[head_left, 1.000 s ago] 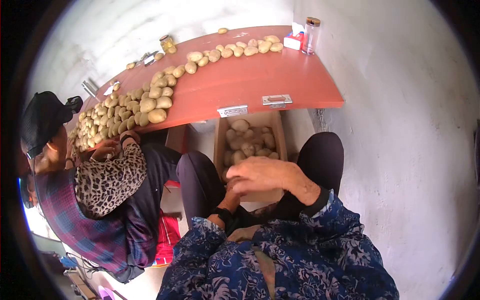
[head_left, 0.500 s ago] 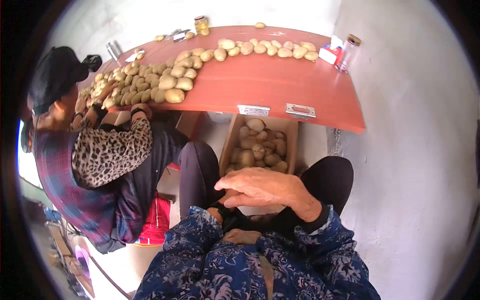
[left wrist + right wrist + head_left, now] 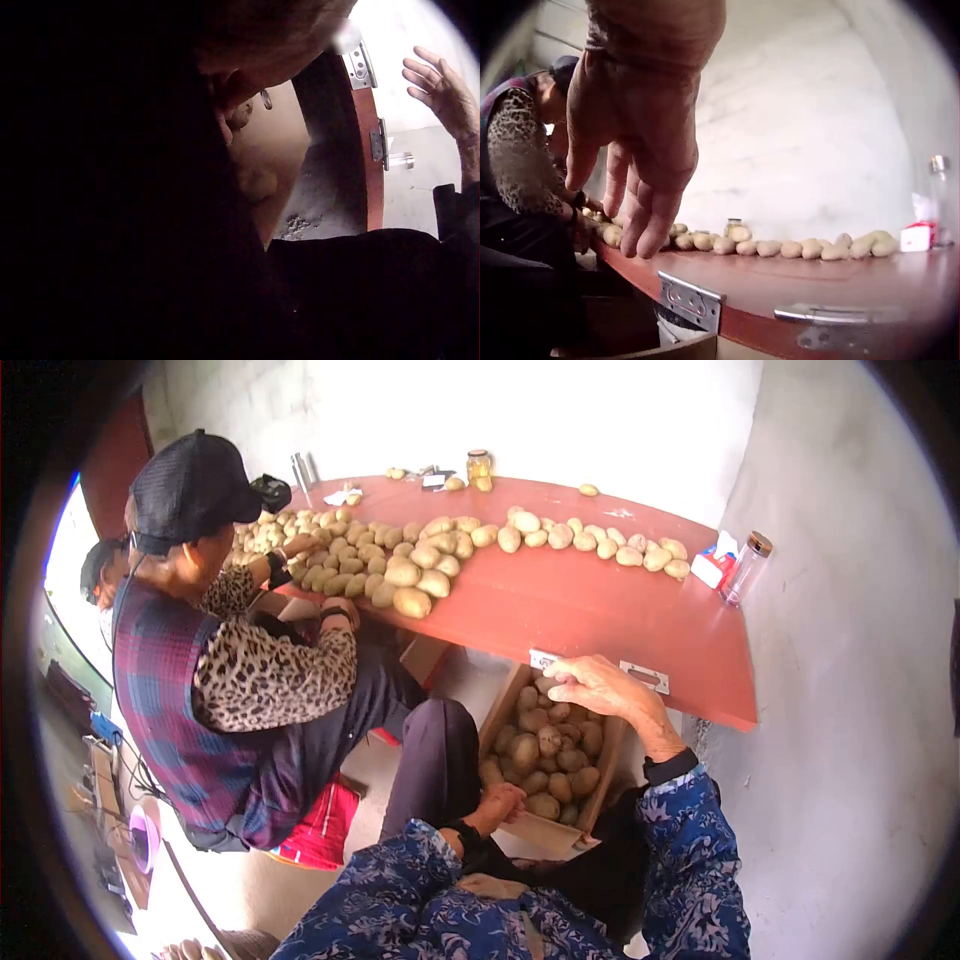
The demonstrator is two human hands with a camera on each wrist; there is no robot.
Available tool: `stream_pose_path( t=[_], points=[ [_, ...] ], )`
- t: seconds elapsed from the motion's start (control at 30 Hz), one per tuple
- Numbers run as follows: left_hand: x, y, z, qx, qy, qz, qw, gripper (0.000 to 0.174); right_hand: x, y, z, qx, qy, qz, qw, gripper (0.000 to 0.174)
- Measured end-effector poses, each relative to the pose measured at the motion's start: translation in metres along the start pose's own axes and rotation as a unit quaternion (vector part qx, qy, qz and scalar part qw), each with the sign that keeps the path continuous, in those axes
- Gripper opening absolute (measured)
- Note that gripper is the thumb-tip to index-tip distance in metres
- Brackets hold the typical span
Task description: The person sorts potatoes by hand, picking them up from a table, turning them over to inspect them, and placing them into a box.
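My right hand [image 3: 605,685] is raised over the near edge of the red table [image 3: 600,620], its fingers spread and holding nothing. In the right wrist view the fingers [image 3: 641,217] hang down in front of the potatoes. My left hand [image 3: 497,807] rests low by my knee, at the near left corner of a box [image 3: 612,765], with its fingers loosely bent and nothing seen in them. Several potatoes [image 3: 550,740] fill the box under the table edge. Much of the left wrist view is dark, with part of the left hand [image 3: 277,45] across its top.
A large heap of potatoes [image 3: 345,560] covers the table's left side, and a row of potatoes [image 3: 585,542] runs right. A tissue box [image 3: 714,565] and a lidded bottle [image 3: 746,570] stand at the right end. Another person [image 3: 230,660] in a cap sits at my left, hands at the heap.
My right hand has lifted off the left one and moved forward and right towards the table edge. The left hand stays low. The head view has shifted, and the other person's hand has reached into the heap.
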State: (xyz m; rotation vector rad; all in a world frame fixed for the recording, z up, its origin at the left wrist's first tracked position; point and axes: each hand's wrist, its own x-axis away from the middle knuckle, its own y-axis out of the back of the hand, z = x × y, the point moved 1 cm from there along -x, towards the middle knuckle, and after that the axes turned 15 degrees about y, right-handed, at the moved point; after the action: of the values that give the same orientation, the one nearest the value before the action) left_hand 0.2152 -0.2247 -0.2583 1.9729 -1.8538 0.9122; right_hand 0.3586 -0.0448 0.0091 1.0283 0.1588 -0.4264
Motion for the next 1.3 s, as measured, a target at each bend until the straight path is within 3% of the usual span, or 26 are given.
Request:
stream_pose_path(
  t=[0.07, 0.23, 0.3, 0.4, 0.43, 0.5, 0.67, 0.9, 0.97, 1.0, 1.1, 1.13, 1.17, 1.2, 1.23, 1.27, 1.3],
  points=[
    [0.001, -0.003, -0.009, -0.032, 0.101, -0.053, 0.993, 0.025, -0.001, 0.005, -0.007, -0.046, -0.031, 0.001, 0.998, 0.035],
    [0.012, -0.001, -0.025, -0.015, 0.119, -0.032, 0.992, 0.025, 0.008, 0.009, -0.028, -0.152, -0.069, -0.027, 0.986, 0.029],
    [0.01, 0.0, -0.026, -0.012, 0.146, -0.041, 0.988, 0.024, 0.006, 0.026, -0.012, -0.185, -0.092, -0.031, 0.978, 0.028],
    [0.009, -0.004, -0.031, -0.033, 0.205, -0.04, 0.977, 0.032, 0.007, 0.049, -0.002, -0.354, -0.114, -0.19, 0.909, 0.03],
    [0.012, -0.005, -0.033, -0.032, 0.21, -0.038, 0.976, 0.032, 0.007, 0.052, -0.008, -0.356, -0.119, -0.19, 0.907, 0.03],
    [0.015, -0.005, -0.038, -0.024, 0.199, -0.026, 0.979, 0.032, 0.01, 0.06, -0.02, -0.456, -0.123, -0.306, 0.827, 0.031],
    [0.007, 0.004, -0.027, -0.013, 0.212, -0.015, 0.977, 0.027, 0.01, 0.055, -0.048, -0.494, -0.129, -0.425, 0.747, 0.03],
    [0.008, -0.005, -0.046, -0.046, 0.223, 0.022, 0.974, 0.023, -0.007, 0.049, -0.051, -0.492, -0.114, -0.419, 0.754, 0.028],
    [0.0, -0.008, -0.058, -0.042, 0.207, 0.106, 0.972, 0.023, -0.012, 0.048, -0.056, -0.489, -0.126, -0.423, 0.753, 0.028],
    [-0.005, -0.008, -0.067, -0.043, 0.215, 0.106, 0.97, 0.023, -0.014, 0.048, -0.058, -0.483, -0.135, -0.423, 0.754, 0.027],
    [-0.013, -0.013, -0.113, -0.079, 0.162, 0.086, 0.98, 0.02, -0.02, 0.048, -0.06, -0.483, -0.13, -0.431, 0.751, 0.027],
    [-0.024, -0.007, -0.12, -0.079, 0.103, 0.128, 0.983, 0.019, -0.022, 0.049, -0.059, -0.476, -0.132, -0.436, 0.753, 0.027],
    [-0.027, -0.006, -0.134, -0.084, 0.101, 0.097, 0.987, 0.02, -0.024, 0.049, -0.06, -0.48, -0.146, -0.44, 0.745, 0.027],
    [-0.026, -0.002, -0.143, -0.042, 0.053, 0.122, 0.99, 0.022, -0.027, 0.048, -0.064, -0.48, -0.131, -0.44, 0.748, 0.027],
    [-0.037, 0.002, -0.152, -0.065, 0.089, 0.077, 0.991, 0.023, -0.028, 0.046, -0.068, -0.48, -0.117, -0.439, 0.751, 0.028],
    [-0.04, 0.01, -0.155, -0.033, 0.056, 0.092, 0.994, 0.024, -0.03, 0.045, -0.071, -0.485, -0.134, -0.442, 0.743, 0.028],
    [-0.035, 0.01, -0.163, -0.061, 0.04, 0.051, 0.996, 0.024, -0.033, 0.043, -0.074, -0.483, -0.114, -0.433, 0.752, 0.031]
  ],
)
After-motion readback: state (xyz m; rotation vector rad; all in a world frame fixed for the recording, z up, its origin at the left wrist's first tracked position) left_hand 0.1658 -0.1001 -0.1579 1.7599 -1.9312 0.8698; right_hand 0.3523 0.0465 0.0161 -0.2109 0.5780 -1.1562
